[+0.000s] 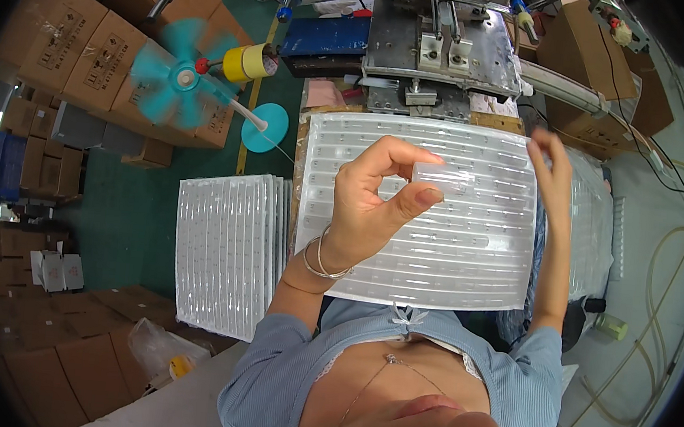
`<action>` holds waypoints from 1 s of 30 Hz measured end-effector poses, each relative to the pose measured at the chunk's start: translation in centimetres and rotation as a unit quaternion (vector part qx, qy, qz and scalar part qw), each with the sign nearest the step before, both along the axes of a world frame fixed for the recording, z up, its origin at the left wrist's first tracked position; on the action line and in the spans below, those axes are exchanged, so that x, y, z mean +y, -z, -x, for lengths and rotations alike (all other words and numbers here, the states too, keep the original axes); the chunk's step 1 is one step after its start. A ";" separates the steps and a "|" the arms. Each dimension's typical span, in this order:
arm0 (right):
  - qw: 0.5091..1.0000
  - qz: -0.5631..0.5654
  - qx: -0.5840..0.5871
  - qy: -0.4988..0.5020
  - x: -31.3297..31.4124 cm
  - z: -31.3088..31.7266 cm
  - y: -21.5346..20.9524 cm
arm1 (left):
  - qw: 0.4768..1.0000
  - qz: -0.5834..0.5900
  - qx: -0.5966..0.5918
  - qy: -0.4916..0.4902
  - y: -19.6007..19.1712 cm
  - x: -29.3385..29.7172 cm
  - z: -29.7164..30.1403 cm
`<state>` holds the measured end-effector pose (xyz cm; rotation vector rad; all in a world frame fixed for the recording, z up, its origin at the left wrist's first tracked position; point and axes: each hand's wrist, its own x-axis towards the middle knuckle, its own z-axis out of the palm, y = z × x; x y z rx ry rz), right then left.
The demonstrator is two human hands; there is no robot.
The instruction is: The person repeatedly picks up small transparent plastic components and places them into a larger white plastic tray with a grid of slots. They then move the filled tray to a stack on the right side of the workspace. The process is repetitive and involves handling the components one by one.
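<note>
My left hand (376, 192) is raised over the near middle of a white ribbed tray (518, 298). Its thumb and forefinger pinch a short, clear plastic tube (435, 177), with the tube's length pointing to the right. Rows of clear plastic pieces lie in the tray's grooves, too faint to tell one by one. At the tray's right edge is my right hand (553, 171), fingers up and smeared by motion; whether it holds anything does not show.
Beyond the tray stands a metal machine bed (486, 55) with a clamp. A stack of ribbed trays (221, 252) leans at the left. A turquoise fan (183, 78) spins behind it, near stacked cardboard boxes (57, 34). Plastic-wrapped goods (589, 227) sit on the right.
</note>
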<state>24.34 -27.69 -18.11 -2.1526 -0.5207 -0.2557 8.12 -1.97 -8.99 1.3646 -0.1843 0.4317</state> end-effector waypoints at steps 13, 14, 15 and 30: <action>0.931 0.329 -0.002 -0.157 -7.0 11.5 3.4 | 0.999 -0.005 0.046 0.026 -0.6 -2.0 -0.1; 0.931 0.333 -0.002 -0.151 -7.0 11.5 3.0 | 0.998 -0.006 0.052 0.022 -0.7 -2.0 -0.1; 0.930 0.338 -0.001 -0.145 -7.0 11.5 2.9 | 0.998 -0.009 0.058 0.019 -0.8 -2.0 -0.2; 0.987 -0.006 0.158 -0.009 -6.2 7.1 0.2 | 0.924 0.309 0.225 0.032 5.1 1.2 -6.4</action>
